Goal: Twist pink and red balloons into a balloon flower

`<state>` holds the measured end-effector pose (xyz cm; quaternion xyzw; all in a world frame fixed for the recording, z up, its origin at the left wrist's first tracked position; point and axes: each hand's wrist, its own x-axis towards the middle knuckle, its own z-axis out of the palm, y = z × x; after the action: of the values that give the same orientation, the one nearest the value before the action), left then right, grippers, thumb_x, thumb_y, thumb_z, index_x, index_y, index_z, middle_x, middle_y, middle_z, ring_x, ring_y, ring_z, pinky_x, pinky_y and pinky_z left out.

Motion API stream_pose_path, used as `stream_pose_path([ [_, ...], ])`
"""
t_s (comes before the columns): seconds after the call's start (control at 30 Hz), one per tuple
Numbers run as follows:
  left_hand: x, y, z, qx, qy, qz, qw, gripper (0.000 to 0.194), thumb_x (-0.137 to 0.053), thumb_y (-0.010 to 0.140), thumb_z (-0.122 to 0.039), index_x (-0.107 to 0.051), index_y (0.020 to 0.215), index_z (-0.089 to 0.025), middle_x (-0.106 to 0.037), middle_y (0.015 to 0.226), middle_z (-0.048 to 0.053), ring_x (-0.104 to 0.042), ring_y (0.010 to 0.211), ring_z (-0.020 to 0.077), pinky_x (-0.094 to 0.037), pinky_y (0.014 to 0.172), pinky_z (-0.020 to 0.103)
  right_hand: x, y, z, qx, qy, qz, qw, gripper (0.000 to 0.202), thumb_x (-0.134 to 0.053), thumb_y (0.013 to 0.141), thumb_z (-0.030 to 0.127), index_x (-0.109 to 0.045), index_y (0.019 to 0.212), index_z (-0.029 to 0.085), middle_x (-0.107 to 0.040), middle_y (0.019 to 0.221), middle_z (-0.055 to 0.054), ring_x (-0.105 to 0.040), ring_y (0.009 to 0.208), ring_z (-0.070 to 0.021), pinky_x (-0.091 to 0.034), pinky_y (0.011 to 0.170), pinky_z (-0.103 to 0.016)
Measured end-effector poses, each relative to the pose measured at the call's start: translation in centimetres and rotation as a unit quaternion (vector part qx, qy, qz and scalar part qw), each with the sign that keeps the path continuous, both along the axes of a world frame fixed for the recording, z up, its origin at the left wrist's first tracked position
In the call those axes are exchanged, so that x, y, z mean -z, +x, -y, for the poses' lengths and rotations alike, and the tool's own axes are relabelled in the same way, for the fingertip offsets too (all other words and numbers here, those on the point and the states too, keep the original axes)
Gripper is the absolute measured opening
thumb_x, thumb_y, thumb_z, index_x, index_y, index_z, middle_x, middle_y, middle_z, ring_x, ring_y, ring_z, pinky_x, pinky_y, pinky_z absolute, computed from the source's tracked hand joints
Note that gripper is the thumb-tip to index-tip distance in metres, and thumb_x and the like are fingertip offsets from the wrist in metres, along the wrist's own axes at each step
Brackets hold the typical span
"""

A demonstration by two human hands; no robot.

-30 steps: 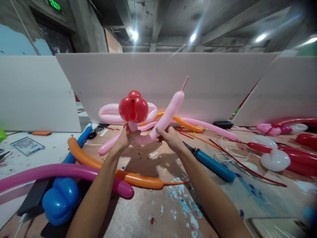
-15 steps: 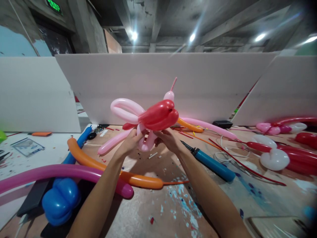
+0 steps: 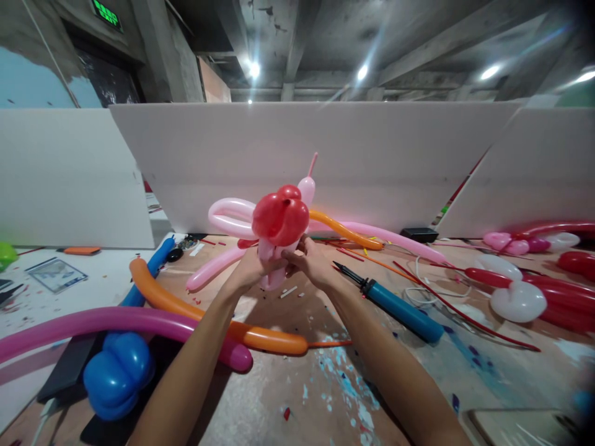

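2 hands point(image 3: 283, 266) grip pink-red balloon figure point(image 3: 279, 220).

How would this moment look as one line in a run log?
left hand: grips pink balloon | right hand: grips same balloon | red balloon cluster: on top | pump: on table, untouched

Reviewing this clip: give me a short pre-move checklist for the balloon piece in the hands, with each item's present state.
1. Left hand closed on the pink balloon below the red cluster: ok.
2. Right hand closed on the same joint from the other side: ok.
3. Piece held above the table, not resting on it: ok.
4. Red cluster looks fully inflated: ok.
5. Twist at the joint locked: cannot tell, the fingers hide it.
6. Blue pump lies apart from both hands, beside the right forearm: ok.
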<state>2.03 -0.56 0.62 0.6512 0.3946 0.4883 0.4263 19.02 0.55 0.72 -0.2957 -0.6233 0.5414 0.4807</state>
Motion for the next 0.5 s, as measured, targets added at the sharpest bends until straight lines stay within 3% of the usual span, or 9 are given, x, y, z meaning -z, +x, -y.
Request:
stream_pose_path([
  [0.23,0.0,-0.5,0.0,0.035,-0.026,-0.010,0.999,0.022,-0.073,0.066,-0.027,-0.068,0.084,-0.014,-0.068,0.083,0.006,-0.062,0.076,0.0204,-0.049,0.073,0.033,0.6,-0.2,-0.5,0.009,-0.010,0.041,0.999,0.034,-0.073,0.073,0.032,-0.054,0.097,0.016,-0.067,0.078,-0.002,-0.063,0.052,-0.0136,-0.054,0.052,-0.028],
  [0.37,-0.5,-1.1,0.1,-0.019,-0.023,-0.082,0.996,0.028,-0.076,0.063,-0.028,-0.069,0.086,-0.016,-0.069,0.091,0.007,-0.062,0.084,0.0237,-0.049,0.076,0.036,-0.2,0.9,-0.4,0.001,0.003,0.096,0.995,0.022,-0.071,0.072,0.033,-0.062,0.084,0.016,-0.067,0.070,-0.004,-0.063,0.055,-0.0156,-0.051,0.049,-0.027],
  [0.5,-0.3,-1.0,0.1,-0.074,0.015,-0.120,0.990,0.044,-0.082,0.055,-0.027,-0.068,0.097,-0.021,-0.068,0.097,0.007,-0.062,0.085,0.0267,-0.049,0.073,0.037,-0.9,1.4,0.0,0.081,0.049,0.150,0.984,0.022,-0.068,0.073,0.034,-0.060,0.063,0.016,-0.060,0.053,-0.003,-0.050,0.040,-0.0110,-0.036,0.036,-0.022],
])
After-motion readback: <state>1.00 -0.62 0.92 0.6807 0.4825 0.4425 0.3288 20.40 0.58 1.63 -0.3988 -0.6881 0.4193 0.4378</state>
